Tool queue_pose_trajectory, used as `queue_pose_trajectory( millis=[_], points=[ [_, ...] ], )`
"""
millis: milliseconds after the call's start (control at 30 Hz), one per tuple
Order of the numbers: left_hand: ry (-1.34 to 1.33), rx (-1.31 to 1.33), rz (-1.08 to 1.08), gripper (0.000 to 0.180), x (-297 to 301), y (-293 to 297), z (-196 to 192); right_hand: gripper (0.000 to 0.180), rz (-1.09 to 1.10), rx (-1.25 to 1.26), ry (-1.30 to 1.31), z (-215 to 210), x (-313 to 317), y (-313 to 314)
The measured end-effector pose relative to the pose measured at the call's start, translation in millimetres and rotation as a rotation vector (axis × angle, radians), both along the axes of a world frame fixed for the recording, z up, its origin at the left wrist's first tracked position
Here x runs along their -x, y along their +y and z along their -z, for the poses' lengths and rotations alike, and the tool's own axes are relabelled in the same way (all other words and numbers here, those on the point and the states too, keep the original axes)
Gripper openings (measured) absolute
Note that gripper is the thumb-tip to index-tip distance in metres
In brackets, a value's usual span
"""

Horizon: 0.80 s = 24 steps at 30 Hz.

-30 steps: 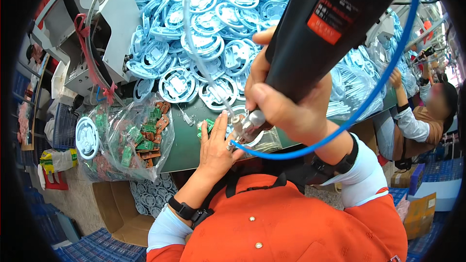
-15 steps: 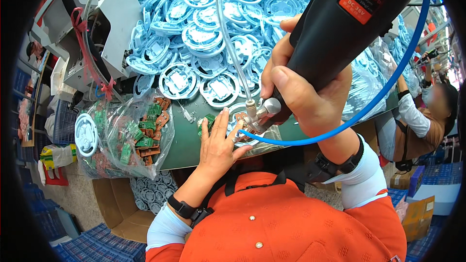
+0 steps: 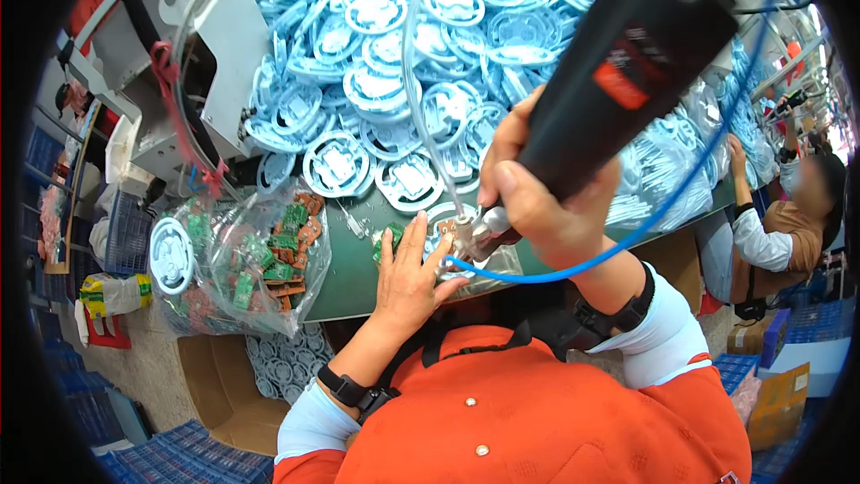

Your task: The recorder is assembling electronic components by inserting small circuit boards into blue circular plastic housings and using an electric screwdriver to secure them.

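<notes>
My right hand (image 3: 555,211) is wrapped round a thick black electric screwdriver (image 3: 600,81) with a red label, held at a slant. Its metal nose (image 3: 484,231), joined to a clear tube and a blue hose, is over a light blue plastic ring part (image 3: 438,211) holding a brown circuit board (image 3: 447,227). The nose hides the bit and part of the ring. Beside the ring, my left hand (image 3: 405,282) lies with its fingers stretched out and thumb spread, fingertips at the ring's left edge. A small green circuit board (image 3: 394,235) is by those fingertips.
Light blue ring parts (image 3: 376,13) are heaped across the back of the green table (image 3: 345,282). A clear bag (image 3: 313,278) of green and brown boards lies left, with loose screws (image 3: 352,220) nearby. Below is a cardboard box (image 3: 233,394) of ring parts. Another person (image 3: 779,242) works at right.
The screwdriver has swung leftward at its top and is blurred, with my right hand shifting slightly down and left around it. My left hand stays beside the ring part.
</notes>
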<state>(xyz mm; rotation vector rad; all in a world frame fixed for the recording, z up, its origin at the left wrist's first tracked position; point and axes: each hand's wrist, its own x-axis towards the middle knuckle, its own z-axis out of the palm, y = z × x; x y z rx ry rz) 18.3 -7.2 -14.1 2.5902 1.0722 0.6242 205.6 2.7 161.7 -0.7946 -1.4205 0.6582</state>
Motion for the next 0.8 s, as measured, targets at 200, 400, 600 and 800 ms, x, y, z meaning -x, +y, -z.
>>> queue_pose_trajectory(
  millis=[200, 400, 600, 800],
  points=[
    [-0.001, -0.009, -0.006, 0.067, 0.3, -0.1, -0.6, 0.047, 0.097, 0.029, 0.015, -32.4, -7.3, 9.4],
    [-0.041, 0.003, -0.006, 0.069, 3.1, -1.8, -4.1, 0.047, 0.209, 0.038, 0.026, -35.1, -18.4, 47.5],
    [-0.102, -0.040, 0.063, 0.058, 12.8, 2.9, -7.8, 0.054, 0.293, 0.077, 0.004, 8.8, -42.6, 72.3],
    [-0.184, -0.182, -0.107, 0.033, 34.5, 74.4, -25.0, 0.057, 0.314, 0.070, -0.031, 8.5, -59.8, 64.5]
  ],
)
